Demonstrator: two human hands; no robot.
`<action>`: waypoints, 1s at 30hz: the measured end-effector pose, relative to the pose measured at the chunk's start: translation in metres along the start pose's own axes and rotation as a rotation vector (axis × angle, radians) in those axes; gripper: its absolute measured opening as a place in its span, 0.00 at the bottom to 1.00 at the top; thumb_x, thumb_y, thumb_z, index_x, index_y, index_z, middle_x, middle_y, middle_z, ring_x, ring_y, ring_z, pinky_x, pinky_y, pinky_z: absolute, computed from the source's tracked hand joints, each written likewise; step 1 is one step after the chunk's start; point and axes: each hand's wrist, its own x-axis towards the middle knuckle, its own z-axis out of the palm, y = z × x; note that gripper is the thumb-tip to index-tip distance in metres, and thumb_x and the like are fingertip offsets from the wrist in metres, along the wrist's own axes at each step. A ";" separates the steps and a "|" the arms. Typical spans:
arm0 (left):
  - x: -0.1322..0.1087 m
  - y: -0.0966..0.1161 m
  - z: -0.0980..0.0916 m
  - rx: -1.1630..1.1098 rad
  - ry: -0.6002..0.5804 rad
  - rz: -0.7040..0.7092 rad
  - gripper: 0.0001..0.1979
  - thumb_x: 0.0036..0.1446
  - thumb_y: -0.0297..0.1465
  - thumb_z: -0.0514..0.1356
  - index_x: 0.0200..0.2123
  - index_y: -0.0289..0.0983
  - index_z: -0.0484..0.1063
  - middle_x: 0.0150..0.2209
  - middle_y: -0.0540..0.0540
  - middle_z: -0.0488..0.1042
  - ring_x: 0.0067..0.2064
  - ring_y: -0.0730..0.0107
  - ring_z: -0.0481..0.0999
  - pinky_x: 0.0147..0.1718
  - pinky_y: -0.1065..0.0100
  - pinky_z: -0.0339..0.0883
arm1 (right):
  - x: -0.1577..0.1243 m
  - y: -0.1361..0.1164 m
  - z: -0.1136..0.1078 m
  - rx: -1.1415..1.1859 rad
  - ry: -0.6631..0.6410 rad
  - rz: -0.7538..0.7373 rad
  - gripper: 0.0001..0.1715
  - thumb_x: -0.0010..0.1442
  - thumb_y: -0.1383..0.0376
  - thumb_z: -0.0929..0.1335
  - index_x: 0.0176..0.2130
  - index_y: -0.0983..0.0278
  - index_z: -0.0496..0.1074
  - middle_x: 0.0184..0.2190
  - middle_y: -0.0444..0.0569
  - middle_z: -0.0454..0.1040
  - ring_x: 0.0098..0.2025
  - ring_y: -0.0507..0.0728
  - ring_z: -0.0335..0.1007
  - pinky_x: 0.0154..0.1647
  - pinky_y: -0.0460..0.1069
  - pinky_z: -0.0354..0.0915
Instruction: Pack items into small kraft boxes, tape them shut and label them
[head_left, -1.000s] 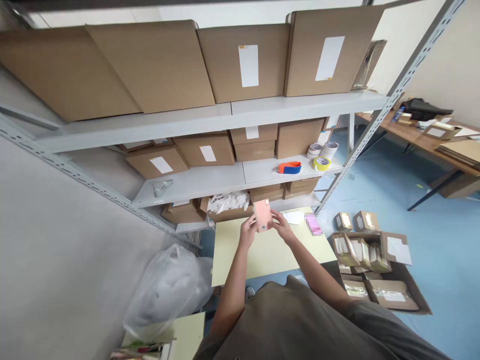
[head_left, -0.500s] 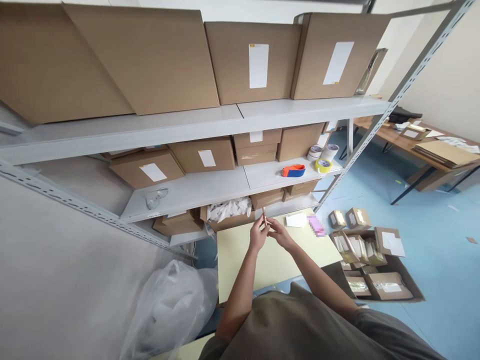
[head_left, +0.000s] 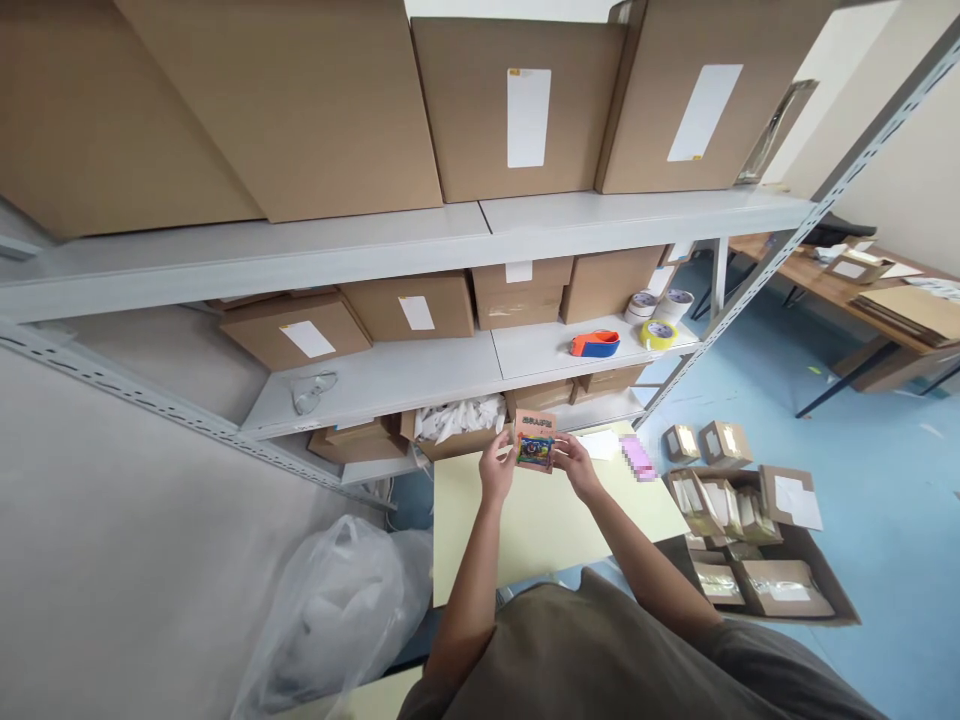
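Both my hands hold a small flat pink card pack (head_left: 535,438) with a colourful picture on its face, raised above the pale yellow table (head_left: 525,530). My left hand (head_left: 496,467) grips its left edge and my right hand (head_left: 576,462) grips its right edge, fingers closed on it. A white slip of paper (head_left: 602,444) and a pink item (head_left: 638,459) lie on the table just beyond my right hand.
Grey metal shelving (head_left: 420,370) holds cardboard boxes on several levels, with tape rolls (head_left: 660,331) and an orange-blue tape dispenser (head_left: 595,344). An open carton of small packages (head_left: 757,560) sits on the blue floor at right. A clear plastic bag (head_left: 330,610) stands at left. A wooden desk (head_left: 877,290) is far right.
The pack has been turned over in my hands: its plain pink back showed first, then its thin edge, and now its pictured front faces me. The view shifted slightly upward.
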 end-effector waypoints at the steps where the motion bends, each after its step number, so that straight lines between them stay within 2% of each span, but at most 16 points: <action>1: -0.004 0.001 0.006 0.016 -0.039 0.021 0.26 0.50 0.36 0.77 0.54 0.42 0.83 0.55 0.39 0.82 0.60 0.50 0.79 0.54 0.56 0.78 | 0.000 0.000 0.002 -0.015 -0.025 -0.010 0.26 0.51 0.56 0.79 0.50 0.56 0.79 0.45 0.49 0.83 0.43 0.63 0.80 0.43 0.58 0.76; 4: -0.013 0.003 0.023 -0.007 -0.198 0.052 0.29 0.51 0.36 0.77 0.57 0.43 0.82 0.58 0.39 0.80 0.61 0.50 0.79 0.54 0.58 0.78 | -0.001 0.006 0.007 -0.086 -0.142 -0.081 0.24 0.53 0.56 0.79 0.50 0.54 0.81 0.56 0.52 0.80 0.52 0.66 0.79 0.49 0.60 0.76; 7: -0.015 -0.003 0.029 -0.052 -0.183 0.021 0.30 0.53 0.38 0.76 0.59 0.41 0.81 0.57 0.39 0.81 0.58 0.52 0.81 0.54 0.58 0.78 | 0.001 0.014 0.007 -0.133 -0.184 -0.134 0.21 0.55 0.55 0.77 0.49 0.53 0.80 0.59 0.52 0.77 0.60 0.66 0.75 0.55 0.60 0.74; 9: -0.013 -0.010 0.023 -0.114 -0.161 -0.066 0.31 0.52 0.41 0.75 0.59 0.38 0.81 0.55 0.39 0.82 0.53 0.53 0.83 0.51 0.57 0.79 | 0.004 0.019 0.002 -0.156 -0.081 -0.114 0.21 0.55 0.55 0.76 0.49 0.54 0.78 0.56 0.52 0.79 0.59 0.64 0.75 0.55 0.60 0.74; 12: -0.011 -0.020 0.008 -0.229 -0.158 -0.202 0.37 0.48 0.44 0.77 0.60 0.36 0.80 0.55 0.38 0.82 0.48 0.54 0.84 0.46 0.56 0.81 | 0.010 0.025 -0.009 -0.193 0.095 -0.035 0.25 0.52 0.56 0.77 0.49 0.56 0.76 0.53 0.52 0.79 0.52 0.63 0.77 0.50 0.59 0.76; 15: -0.013 -0.029 -0.003 -0.291 -0.139 -0.239 0.38 0.48 0.44 0.77 0.62 0.37 0.79 0.56 0.39 0.81 0.49 0.55 0.83 0.47 0.55 0.81 | 0.018 0.032 -0.015 -0.153 0.038 0.095 0.31 0.49 0.56 0.78 0.52 0.58 0.75 0.45 0.51 0.80 0.43 0.62 0.78 0.43 0.58 0.76; 18: -0.011 -0.046 -0.011 -0.276 -0.097 -0.249 0.35 0.51 0.41 0.75 0.62 0.39 0.79 0.52 0.41 0.82 0.48 0.59 0.82 0.47 0.60 0.80 | 0.024 0.049 -0.016 -0.118 0.015 0.148 0.32 0.47 0.57 0.79 0.51 0.59 0.76 0.39 0.47 0.80 0.37 0.60 0.78 0.40 0.57 0.76; 21: -0.005 -0.079 -0.021 -0.189 -0.070 -0.307 0.33 0.48 0.35 0.75 0.60 0.38 0.81 0.42 0.45 0.81 0.40 0.66 0.81 0.41 0.66 0.78 | 0.027 0.078 -0.018 -0.131 0.072 0.209 0.32 0.46 0.57 0.79 0.51 0.58 0.77 0.38 0.46 0.80 0.37 0.60 0.78 0.39 0.56 0.75; 24: -0.002 -0.126 -0.028 -0.107 -0.044 -0.428 0.33 0.45 0.29 0.74 0.58 0.35 0.81 0.36 0.47 0.79 0.34 0.70 0.78 0.36 0.67 0.75 | 0.028 0.120 -0.023 -0.191 0.123 0.334 0.34 0.43 0.57 0.79 0.51 0.59 0.77 0.37 0.47 0.81 0.38 0.61 0.78 0.39 0.56 0.75; 26: -0.005 -0.159 -0.030 -0.033 -0.028 -0.500 0.31 0.45 0.27 0.73 0.56 0.33 0.81 0.35 0.47 0.78 0.34 0.69 0.77 0.37 0.66 0.73 | 0.026 0.152 -0.029 -0.237 0.145 0.402 0.34 0.42 0.57 0.78 0.50 0.61 0.78 0.39 0.49 0.82 0.40 0.62 0.79 0.42 0.57 0.75; 30: -0.022 -0.214 -0.033 0.197 -0.089 -0.571 0.21 0.50 0.30 0.71 0.49 0.35 0.82 0.36 0.45 0.81 0.40 0.61 0.78 0.42 0.65 0.71 | 0.014 0.205 -0.046 -0.345 0.212 0.462 0.30 0.45 0.54 0.77 0.47 0.62 0.80 0.49 0.57 0.83 0.51 0.65 0.78 0.48 0.57 0.74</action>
